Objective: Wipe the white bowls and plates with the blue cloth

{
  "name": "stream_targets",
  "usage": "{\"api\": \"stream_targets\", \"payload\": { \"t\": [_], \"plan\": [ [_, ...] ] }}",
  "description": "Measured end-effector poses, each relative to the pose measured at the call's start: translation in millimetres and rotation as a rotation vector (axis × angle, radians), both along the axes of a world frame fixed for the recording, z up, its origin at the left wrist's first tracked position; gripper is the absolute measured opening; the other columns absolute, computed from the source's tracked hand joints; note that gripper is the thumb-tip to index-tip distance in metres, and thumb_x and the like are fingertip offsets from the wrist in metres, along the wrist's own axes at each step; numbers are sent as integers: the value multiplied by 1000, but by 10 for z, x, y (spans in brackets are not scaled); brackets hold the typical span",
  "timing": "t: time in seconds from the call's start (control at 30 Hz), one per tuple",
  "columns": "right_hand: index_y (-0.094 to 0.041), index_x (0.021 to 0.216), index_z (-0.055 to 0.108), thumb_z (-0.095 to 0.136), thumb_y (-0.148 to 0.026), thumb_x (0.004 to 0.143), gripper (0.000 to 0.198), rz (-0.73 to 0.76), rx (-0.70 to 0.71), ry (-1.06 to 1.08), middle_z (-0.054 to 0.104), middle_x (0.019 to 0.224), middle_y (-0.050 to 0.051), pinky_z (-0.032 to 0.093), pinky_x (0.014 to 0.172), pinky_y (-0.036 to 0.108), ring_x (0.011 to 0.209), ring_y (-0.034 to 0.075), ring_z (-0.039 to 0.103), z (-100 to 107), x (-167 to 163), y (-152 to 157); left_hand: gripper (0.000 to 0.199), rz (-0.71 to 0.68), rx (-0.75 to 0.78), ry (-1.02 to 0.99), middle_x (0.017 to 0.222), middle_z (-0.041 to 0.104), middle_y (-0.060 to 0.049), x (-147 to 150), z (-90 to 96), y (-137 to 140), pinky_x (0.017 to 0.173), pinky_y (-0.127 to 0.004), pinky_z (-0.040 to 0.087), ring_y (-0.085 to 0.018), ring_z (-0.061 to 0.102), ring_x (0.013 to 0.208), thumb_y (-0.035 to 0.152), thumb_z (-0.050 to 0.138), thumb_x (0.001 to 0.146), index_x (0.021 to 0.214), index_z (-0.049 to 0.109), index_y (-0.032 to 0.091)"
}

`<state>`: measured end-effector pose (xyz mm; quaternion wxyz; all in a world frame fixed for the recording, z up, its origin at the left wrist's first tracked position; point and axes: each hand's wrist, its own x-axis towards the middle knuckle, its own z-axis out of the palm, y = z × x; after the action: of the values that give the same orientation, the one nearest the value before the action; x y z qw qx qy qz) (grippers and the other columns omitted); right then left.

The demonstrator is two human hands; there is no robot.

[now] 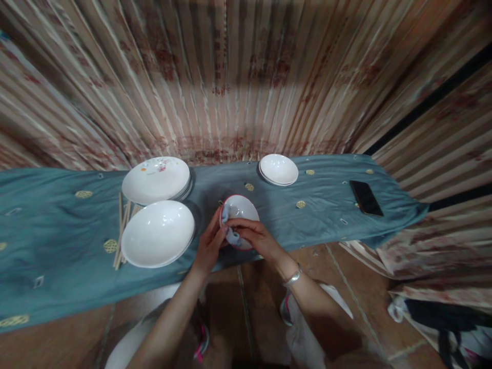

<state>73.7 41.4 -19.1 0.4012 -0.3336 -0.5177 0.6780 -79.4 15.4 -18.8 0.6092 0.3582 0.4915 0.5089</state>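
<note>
A small white bowl with a red rim (pixel 246 206) is tilted towards me near the front edge of the cloth-covered table. My left hand (pixel 210 240) grips its left side, with the thumb over the rim. In the fingers of my right hand (pixel 258 237) is a pale blue-grey cloth (pixel 232 237), pressed against the bowl's inside near the left rim. Part of the cloth hangs over the near side of the bowl. A silver bracelet (pixel 293 277) circles my right wrist. The bowl's underside is hidden.
Left of my hands stand stacked large white bowls (pixel 158 233) and flower-patterned plates (pixel 154 179), with wooden chopsticks (pixel 120 230) beside them. Smaller stacked white bowls (pixel 279 169) sit at the back right. A black phone (pixel 366 198) lies at the right end. Curtains (pixel 238 102) hang behind the table.
</note>
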Motion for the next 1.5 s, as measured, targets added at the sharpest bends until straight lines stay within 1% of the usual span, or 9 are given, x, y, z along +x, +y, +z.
{"api": "stream_targets", "payload": {
  "t": [0.13,0.27,0.4,0.63,0.87,1.07,1.23,1.37,1.5],
  "plan": [
    [-26,105,75,61,-25,81,28,-58,1,35,70,109,-2,45,97,30,104,17,61,15,-54,62,83,-16,5,19,155,44,-6,-6,3,1,91,-37,58,-34,46,137,56,73,75,148,43,29],
    [-27,107,74,61,-21,78,33,-112,104,23,68,119,-2,41,105,31,115,17,58,34,-58,154,84,-30,23,27,155,44,-6,-9,-9,1,93,-37,57,-33,43,140,55,73,75,149,43,29],
    [-28,114,72,61,-23,81,36,-149,193,-32,64,128,0,37,110,32,123,17,55,31,-27,257,86,-31,21,26,154,45,-8,-9,6,-6,95,-40,56,-35,46,138,55,75,74,149,43,27],
    [-26,129,63,53,-19,84,47,-196,375,-241,58,132,4,34,114,35,126,18,52,-125,61,403,86,-48,36,-2,150,50,-10,-6,25,-10,97,-40,55,-33,47,137,53,74,75,150,41,25],
    [-19,138,54,41,-9,84,56,-252,568,-560,52,133,10,33,117,38,128,19,49,-260,163,413,86,-38,31,9,150,50,-10,0,39,-17,95,-40,56,-34,48,136,51,74,75,150,41,24],
    [-11,137,52,39,-4,84,55,-249,700,-875,48,137,17,34,118,44,132,24,45,-238,205,278,85,-36,36,27,151,49,-9,1,57,-28,96,-40,55,-34,48,136,53,73,75,149,43,25],
    [-13,131,57,42,-2,84,51,-177,739,-1097,54,133,16,41,112,44,126,25,50,-178,251,168,84,-40,24,50,152,48,-9,-3,49,-28,93,-38,57,-33,50,134,53,72,76,150,42,25],
    [-15,119,65,45,-2,84,42,-108,729,-1137,63,119,15,48,103,41,112,24,58,-171,301,114,84,-35,22,57,150,51,-9,4,53,-23,93,-39,56,-34,50,134,53,72,76,150,42,26],
    [-15,107,70,45,-3,84,36,-49,650,-1087,68,110,13,48,100,38,107,23,62,-162,322,88,84,-36,25,55,151,49,-8,9,53,-19,93,-39,57,-34,50,134,54,72,76,149,43,26]
  ]
}}
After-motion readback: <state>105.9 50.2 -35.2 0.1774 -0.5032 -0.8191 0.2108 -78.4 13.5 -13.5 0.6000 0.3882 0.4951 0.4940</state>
